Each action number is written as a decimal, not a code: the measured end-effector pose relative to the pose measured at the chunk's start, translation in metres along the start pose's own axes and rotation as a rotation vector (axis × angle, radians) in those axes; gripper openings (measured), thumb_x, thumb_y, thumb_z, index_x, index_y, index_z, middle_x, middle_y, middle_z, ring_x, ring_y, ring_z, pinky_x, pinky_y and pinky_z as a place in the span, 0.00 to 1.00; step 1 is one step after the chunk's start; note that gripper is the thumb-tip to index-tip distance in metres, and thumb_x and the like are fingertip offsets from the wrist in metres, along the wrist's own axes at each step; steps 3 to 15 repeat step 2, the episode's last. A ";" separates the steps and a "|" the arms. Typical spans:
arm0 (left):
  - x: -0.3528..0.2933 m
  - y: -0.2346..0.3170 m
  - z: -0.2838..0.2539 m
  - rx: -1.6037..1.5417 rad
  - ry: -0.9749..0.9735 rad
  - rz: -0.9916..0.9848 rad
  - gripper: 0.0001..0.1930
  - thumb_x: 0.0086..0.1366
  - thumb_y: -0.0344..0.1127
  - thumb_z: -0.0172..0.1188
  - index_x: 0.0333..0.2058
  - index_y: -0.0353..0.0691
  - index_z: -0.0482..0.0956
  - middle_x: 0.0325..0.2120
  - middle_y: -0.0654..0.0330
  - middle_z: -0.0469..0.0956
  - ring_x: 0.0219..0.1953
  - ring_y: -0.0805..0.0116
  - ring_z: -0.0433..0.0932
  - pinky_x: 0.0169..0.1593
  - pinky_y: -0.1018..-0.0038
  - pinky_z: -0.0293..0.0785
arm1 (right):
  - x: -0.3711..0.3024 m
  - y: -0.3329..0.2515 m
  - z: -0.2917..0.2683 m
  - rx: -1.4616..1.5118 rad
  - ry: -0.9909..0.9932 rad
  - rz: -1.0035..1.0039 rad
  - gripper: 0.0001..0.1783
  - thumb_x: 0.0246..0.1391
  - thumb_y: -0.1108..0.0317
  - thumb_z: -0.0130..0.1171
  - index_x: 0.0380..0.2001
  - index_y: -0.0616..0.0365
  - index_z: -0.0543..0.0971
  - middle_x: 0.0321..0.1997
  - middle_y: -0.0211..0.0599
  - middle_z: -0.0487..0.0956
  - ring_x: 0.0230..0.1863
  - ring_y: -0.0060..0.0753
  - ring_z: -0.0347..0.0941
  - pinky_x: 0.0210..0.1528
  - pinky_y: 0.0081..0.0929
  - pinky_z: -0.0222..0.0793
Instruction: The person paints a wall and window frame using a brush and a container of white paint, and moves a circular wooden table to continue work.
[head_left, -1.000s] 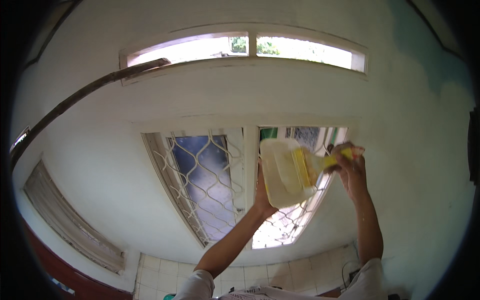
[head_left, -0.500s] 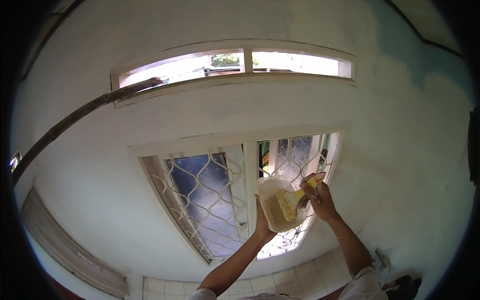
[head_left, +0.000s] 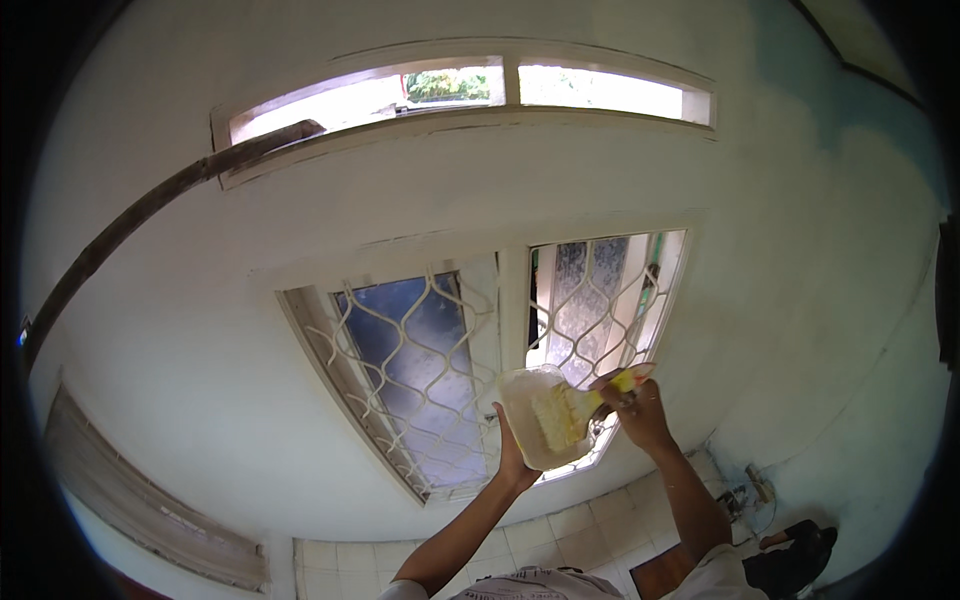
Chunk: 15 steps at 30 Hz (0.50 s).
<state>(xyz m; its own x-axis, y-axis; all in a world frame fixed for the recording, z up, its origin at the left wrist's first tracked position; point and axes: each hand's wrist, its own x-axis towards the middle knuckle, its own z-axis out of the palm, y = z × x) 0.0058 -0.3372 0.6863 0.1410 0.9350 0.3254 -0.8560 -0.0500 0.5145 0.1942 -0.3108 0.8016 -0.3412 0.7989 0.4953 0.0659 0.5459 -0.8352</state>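
Observation:
My left hand point(head_left: 513, 462) grips a pale, squarish plastic tub point(head_left: 519, 398) by its left side and underside, its open top tilted toward me. Wrapped round the yellow handle of a wide paintbrush point(head_left: 572, 414) is my right hand point(head_left: 640, 415). The brush's bristles are inside the tub, laid along its inner surface and coated in a cream-yellow colour. How much paint the tub holds cannot be made out. Both hands are held out in front of the window.
Beyond the tub is a window with a wavy white metal grille point(head_left: 402, 350). A narrow upper window point(head_left: 512, 85) sits above it. A dark pole point(head_left: 150, 210) leans on the left. Lower right, a person in dark clothing point(head_left: 795, 560) is on the tiled floor point(head_left: 400, 560).
The tub has shifted slightly left and down, with the brush still in it. The view has tilted down a little, and more of the person at lower right shows.

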 end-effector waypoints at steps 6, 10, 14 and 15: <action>-0.007 0.005 -0.002 0.062 0.045 0.010 0.50 0.61 0.80 0.27 0.71 0.49 0.49 0.69 0.55 0.56 0.69 0.55 0.60 0.68 0.53 0.60 | -0.004 0.003 0.004 0.017 0.014 -0.036 0.16 0.60 0.57 0.63 0.38 0.61 0.83 0.30 0.40 0.84 0.29 0.32 0.82 0.34 0.27 0.78; -0.007 0.005 -0.002 0.062 0.045 0.010 0.50 0.61 0.80 0.27 0.71 0.49 0.49 0.69 0.55 0.56 0.69 0.55 0.60 0.68 0.53 0.60 | -0.004 0.003 0.004 0.017 0.014 -0.036 0.16 0.60 0.57 0.63 0.38 0.61 0.83 0.30 0.40 0.84 0.29 0.32 0.82 0.34 0.27 0.78; -0.007 0.005 -0.002 0.062 0.045 0.010 0.50 0.61 0.80 0.27 0.71 0.49 0.49 0.69 0.55 0.56 0.69 0.55 0.60 0.68 0.53 0.60 | -0.004 0.003 0.004 0.017 0.014 -0.036 0.16 0.60 0.57 0.63 0.38 0.61 0.83 0.30 0.40 0.84 0.29 0.32 0.82 0.34 0.27 0.78; -0.007 0.005 -0.002 0.062 0.045 0.010 0.50 0.61 0.80 0.27 0.71 0.49 0.49 0.69 0.55 0.56 0.69 0.55 0.60 0.68 0.53 0.60 | -0.004 0.003 0.004 0.017 0.014 -0.036 0.16 0.60 0.57 0.63 0.38 0.61 0.83 0.30 0.40 0.84 0.29 0.32 0.82 0.34 0.27 0.78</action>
